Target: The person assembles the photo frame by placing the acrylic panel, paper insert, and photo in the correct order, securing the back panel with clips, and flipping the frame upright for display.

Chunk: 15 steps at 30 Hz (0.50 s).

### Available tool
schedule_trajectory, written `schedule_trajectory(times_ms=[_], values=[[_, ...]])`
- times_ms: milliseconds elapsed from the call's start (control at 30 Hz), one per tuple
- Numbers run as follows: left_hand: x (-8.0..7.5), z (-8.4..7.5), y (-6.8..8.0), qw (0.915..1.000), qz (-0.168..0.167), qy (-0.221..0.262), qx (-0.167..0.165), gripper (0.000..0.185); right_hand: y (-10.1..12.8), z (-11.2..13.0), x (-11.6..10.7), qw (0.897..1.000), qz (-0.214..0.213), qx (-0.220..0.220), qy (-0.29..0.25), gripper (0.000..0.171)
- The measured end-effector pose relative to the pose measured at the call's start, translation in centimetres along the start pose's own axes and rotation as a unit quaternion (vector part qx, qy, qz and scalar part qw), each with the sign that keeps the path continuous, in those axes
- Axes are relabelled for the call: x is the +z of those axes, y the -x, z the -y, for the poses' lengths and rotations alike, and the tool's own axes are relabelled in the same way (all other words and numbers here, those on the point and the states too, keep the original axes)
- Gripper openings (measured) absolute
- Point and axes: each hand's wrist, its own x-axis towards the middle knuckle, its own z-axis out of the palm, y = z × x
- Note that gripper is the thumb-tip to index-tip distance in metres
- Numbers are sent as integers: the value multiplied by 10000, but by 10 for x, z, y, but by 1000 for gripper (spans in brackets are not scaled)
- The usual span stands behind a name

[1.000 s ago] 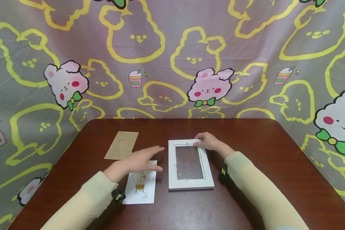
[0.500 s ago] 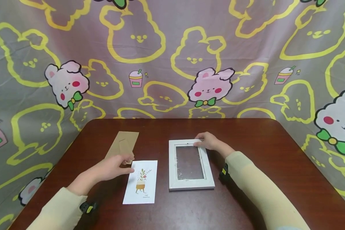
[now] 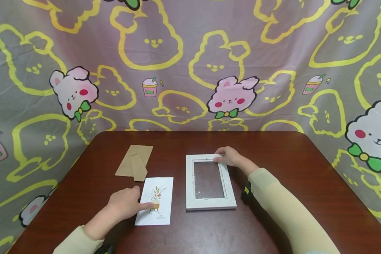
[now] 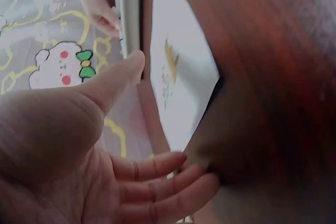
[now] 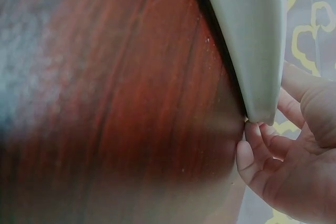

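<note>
Head view: toward counter's [image 3: 289,158] left edge, brown backing board [image 3: 134,165]; nearer front edge, white card [image 3: 155,200] under left hand [image 3: 124,203], fingers straight, pressing. Mid-counter, white frame [image 3: 209,181], clear pane inside; right hand [image 3: 230,156] curled on far right corner.

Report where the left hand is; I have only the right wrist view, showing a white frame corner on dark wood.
Observer: The left hand rests its fingertips on a white paper card printed with a potted plant, beside the white rectangular picture frame.
Operator: Say what else lies nearby.
Observer: A brown cardboard backing board lies beyond the card, untouched.
Operator: Confirm which corner the right hand holds.
Observer: The right hand curls round the frame's far right corner.
</note>
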Motion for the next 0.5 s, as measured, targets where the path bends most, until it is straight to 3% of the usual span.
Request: schedule_trajectory(times_ms=[200,500], values=[[10,-11,0,9983,-349,-460,75,84,-1,-1,1,10000,2,-9,-8,25],[6,-13,-2,9964,-361,-532,561,71,-2,-1,1,10000,-24,-16,-66,24]])
